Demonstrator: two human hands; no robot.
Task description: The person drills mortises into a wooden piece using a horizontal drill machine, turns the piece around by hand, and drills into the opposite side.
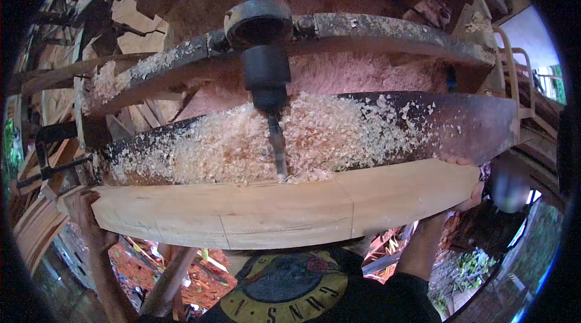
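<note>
A thick, pale wooden board [290, 205] with curved edges and several pencil lines across it lies in front of me. My left hand [85, 211] is closed around its left end. At the right end, my right hand [469, 193] grips the board, fingers over the far edge and the rest partly hidden beneath. A drill bit [276, 144] in a dark chuck [265, 72] comes down from above, its tip at the board's far edge. Wood shavings [230, 141] are heaped around the bit.
Behind the board runs a dark, shavings-covered table surface [466, 120]. A curved beam [387, 29] crosses beyond it. On the left are a metal clamp [45, 153] and stacked wood strips [39, 232]. Wood scraps litter the reddish ground [142, 268] below.
</note>
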